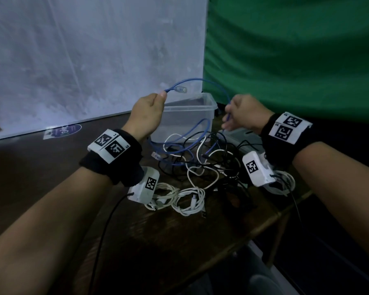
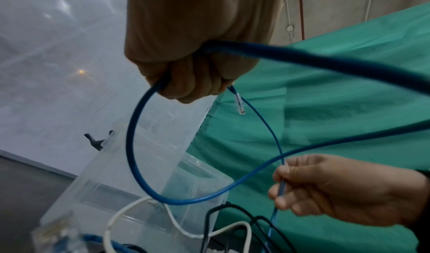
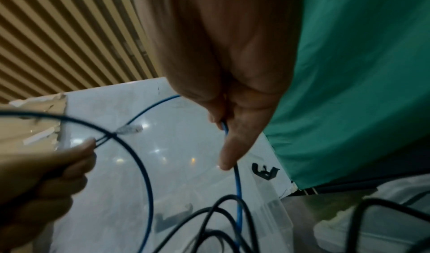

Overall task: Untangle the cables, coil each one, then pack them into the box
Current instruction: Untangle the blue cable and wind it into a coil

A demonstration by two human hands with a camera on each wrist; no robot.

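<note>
The left hand [image 1: 147, 116] was clenched around one blue cable [image 1: 202, 128], its clear plug [image 1: 181, 89] jutting just past the thumb. The right hand [image 1: 244, 116] pinched the same cable further along, fingers curled. Below both sets of fingers sat one clear box [image 1: 209, 104], beside tangled white cables [image 1: 192, 175] and black cables [image 1: 226, 152], too knotted to count.

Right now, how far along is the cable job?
Done: some white cable bundles look coiled on the table. In hand: left hand and right hand hold the blue network cable, looping it. Left: the black-and-white tangle; the clear plastic box looks unpacked.
</note>
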